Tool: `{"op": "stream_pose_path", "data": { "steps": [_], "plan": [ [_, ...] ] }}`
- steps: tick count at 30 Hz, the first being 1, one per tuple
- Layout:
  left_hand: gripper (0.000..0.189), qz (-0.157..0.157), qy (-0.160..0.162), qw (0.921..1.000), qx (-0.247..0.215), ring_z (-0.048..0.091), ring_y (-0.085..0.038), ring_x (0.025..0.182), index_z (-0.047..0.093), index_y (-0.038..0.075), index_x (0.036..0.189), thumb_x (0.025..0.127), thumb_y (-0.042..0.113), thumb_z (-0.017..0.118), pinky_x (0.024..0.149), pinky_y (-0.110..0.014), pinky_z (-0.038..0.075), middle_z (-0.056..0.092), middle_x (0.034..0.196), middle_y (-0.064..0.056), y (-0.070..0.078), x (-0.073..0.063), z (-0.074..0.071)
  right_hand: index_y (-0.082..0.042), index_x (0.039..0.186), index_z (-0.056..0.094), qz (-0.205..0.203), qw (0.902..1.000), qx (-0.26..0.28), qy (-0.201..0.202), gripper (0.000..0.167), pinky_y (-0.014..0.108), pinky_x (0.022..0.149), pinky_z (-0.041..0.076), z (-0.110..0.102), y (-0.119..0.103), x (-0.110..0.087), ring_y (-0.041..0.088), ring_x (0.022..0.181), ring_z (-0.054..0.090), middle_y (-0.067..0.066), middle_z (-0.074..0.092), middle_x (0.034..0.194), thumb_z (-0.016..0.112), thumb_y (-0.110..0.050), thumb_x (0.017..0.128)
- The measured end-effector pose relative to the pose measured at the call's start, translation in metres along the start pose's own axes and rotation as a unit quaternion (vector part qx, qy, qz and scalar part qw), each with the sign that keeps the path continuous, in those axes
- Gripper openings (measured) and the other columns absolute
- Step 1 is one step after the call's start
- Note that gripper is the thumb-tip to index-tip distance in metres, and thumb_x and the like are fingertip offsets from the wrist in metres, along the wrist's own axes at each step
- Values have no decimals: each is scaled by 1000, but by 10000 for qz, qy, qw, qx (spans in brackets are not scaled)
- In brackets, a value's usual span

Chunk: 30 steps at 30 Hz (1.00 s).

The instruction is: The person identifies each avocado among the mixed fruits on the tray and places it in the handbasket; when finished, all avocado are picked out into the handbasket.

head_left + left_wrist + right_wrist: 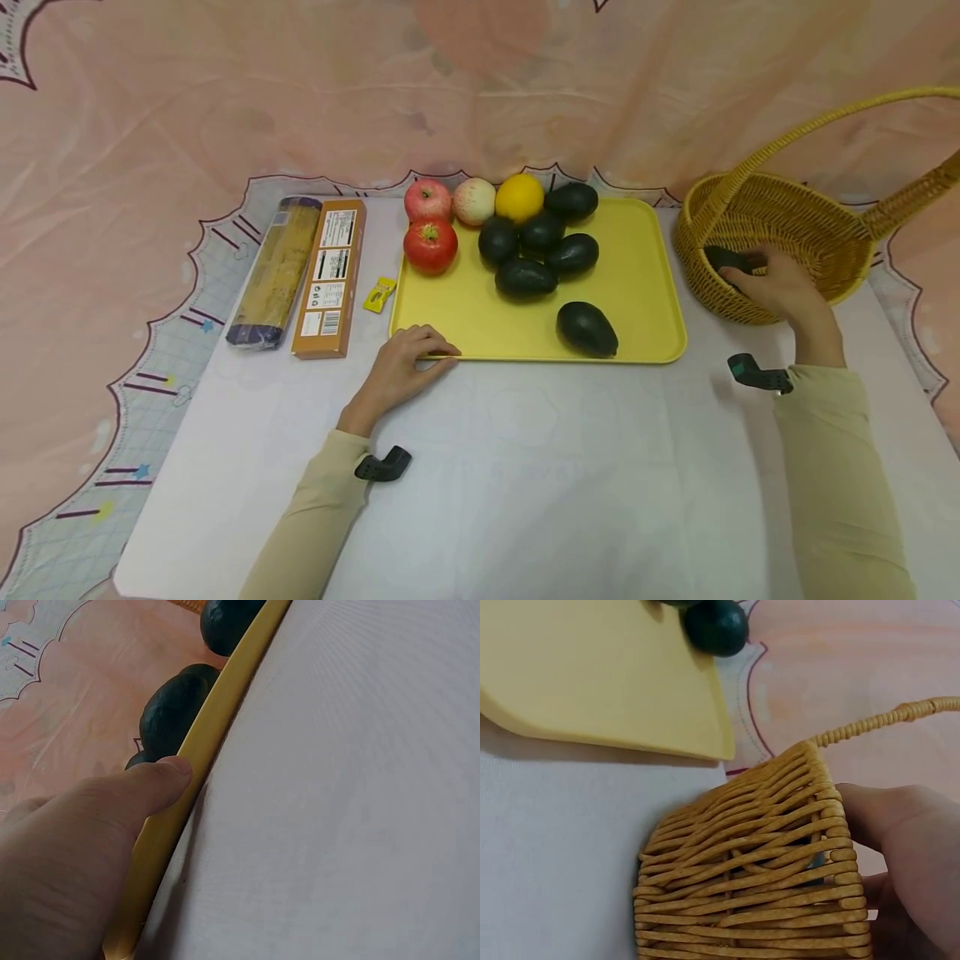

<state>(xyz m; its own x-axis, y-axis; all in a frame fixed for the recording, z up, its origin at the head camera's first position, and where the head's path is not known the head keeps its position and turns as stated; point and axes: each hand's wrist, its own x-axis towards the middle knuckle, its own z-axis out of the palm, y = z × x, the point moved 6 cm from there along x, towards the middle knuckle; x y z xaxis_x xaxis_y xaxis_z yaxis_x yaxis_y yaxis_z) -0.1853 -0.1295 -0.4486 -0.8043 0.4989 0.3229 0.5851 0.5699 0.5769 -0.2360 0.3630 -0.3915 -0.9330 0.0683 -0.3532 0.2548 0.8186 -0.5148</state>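
My right hand (pixel 780 283) reaches into the wicker basket (pixel 697 275) and grips a dark green avocado (pixel 726 258) low against its left side. In the right wrist view the basket's woven wall (pixel 742 877) hides most of that avocado and the fingertips. With bent fingers and thumb, my left hand (pixel 408 362) holds the front rim of the yellow tray (pixel 480 337) near its left corner. The left wrist view shows the thumb (pixel 161 784) on that rim. A single avocado (pixel 587 328) lies at the tray's front right, and several others (pixel 527 278) cluster farther back.
Two pale red apples, one (pixel 427 200) beside the other (pixel 474 202), a yellow fruit (pixel 520 198) and a pomegranate (pixel 431 246) fill the tray's back left. Left of it lie a small yellow packet (pixel 380 294), an orange box (pixel 330 279) and a long wrapped package (pixel 276 271). The basket handle (pixel 810 133) arches high.
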Motion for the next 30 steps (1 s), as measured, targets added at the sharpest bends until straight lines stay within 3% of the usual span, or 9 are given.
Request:
{"op": "stream_pose_path", "data": {
  "steps": [9, 17, 21, 25, 30],
  "plan": [
    [13, -7, 0, 10000, -17, 56, -9, 84, 73, 21, 95, 83, 24, 73, 74, -28, 44, 65, 89, 8, 0, 0, 0, 3, 147, 16, 63, 9998, -51, -199, 100, 67, 95, 31, 11, -10, -2, 55, 123, 31, 37, 26, 142, 41, -71, 84],
    [13, -59, -14, 10000, -57, 56, -9, 84, 73, 21, 95, 83, 25, 73, 74, -28, 44, 65, 89, 8, -1, 2, 3, 7, 144, 17, 50, 10000, 36, -31, 96, 66, 97, 30, 16, -14, -7, 55, 123, 30, 38, 27, 140, 40, -67, 87],
    [13, -62, 1, 10000, 8, 55, -9, 84, 73, 22, 96, 83, 25, 73, 75, -28, 43, 64, 89, 8, -1, 2, 3, 9, 144, 16, -73, 9995, -10, 308, 94, 67, 96, 30, 17, -18, -7, 56, 120, 32, 41, 24, 138, 39, -64, 89],
    [14, -70, 38, 9999, 77, 55, -9, 84, 73, 22, 95, 82, 24, 74, 74, -28, 42, 64, 88, 8, -1, 0, 2, 2, 147, 15, -245, 9958, 278, 834, 85, 69, 97, 27, 18, -23, -9, 57, 123, 29, 39, 16, 142, 40, -57, 91],
    [14, -108, 24, 9999, 31, 55, -9, 84, 74, 22, 95, 81, 23, 75, 74, -28, 43, 64, 89, 9, -1, -1, 1, -3, 144, 30, -722, 9783, 793, 1775, 64, 66, 98, 27, 19, -25, -20, 49, 129, 31, 31, 23, 142, 44, -41, 95]
  ]
}}
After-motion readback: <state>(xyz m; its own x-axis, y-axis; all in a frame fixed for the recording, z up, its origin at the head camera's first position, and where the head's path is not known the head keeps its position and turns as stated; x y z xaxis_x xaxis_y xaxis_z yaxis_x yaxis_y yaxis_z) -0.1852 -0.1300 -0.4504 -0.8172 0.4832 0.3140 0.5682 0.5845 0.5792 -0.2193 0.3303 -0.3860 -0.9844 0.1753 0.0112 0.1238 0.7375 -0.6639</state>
